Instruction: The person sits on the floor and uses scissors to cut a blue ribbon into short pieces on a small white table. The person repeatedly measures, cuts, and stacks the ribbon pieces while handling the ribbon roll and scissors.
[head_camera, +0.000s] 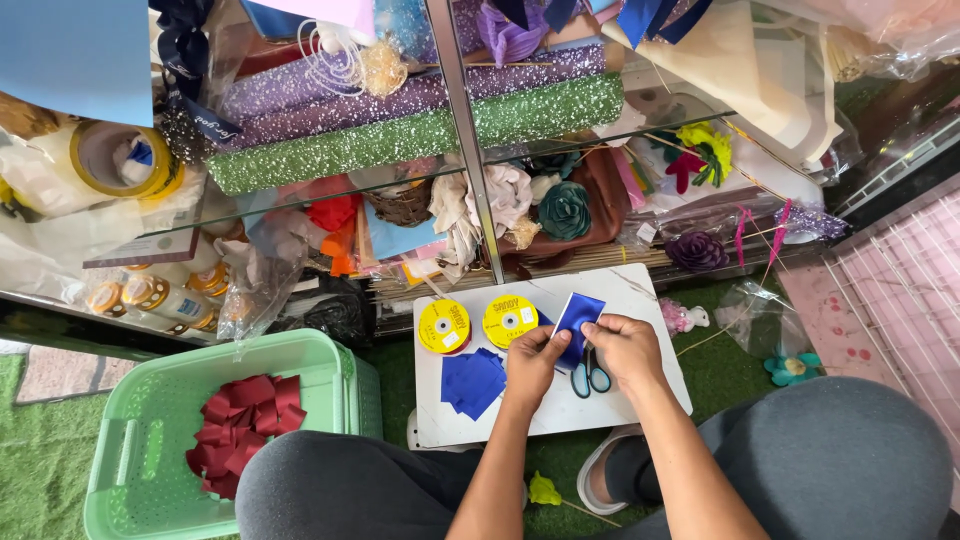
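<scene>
Both my hands hold one piece of blue satin ribbon (577, 317) above a small white board (640, 290). My left hand (533, 362) pinches its lower end. My right hand (622, 348) grips its right side. A pile of cut blue ribbon squares (473, 382) lies on the board just left of my left hand. Blue-handled scissors (590, 379) rest on the board under my right hand. Two yellow ribbon spools (444, 326) (510, 320) sit side by side at the board's far left.
A pale green plastic basket (140, 440) with red ribbon pieces (243, 432) stands to the left on green artificial grass (40, 470). A glass shelf (420, 180) behind holds glitter rolls, fabric flowers, tape and sticks. My knees frame the board.
</scene>
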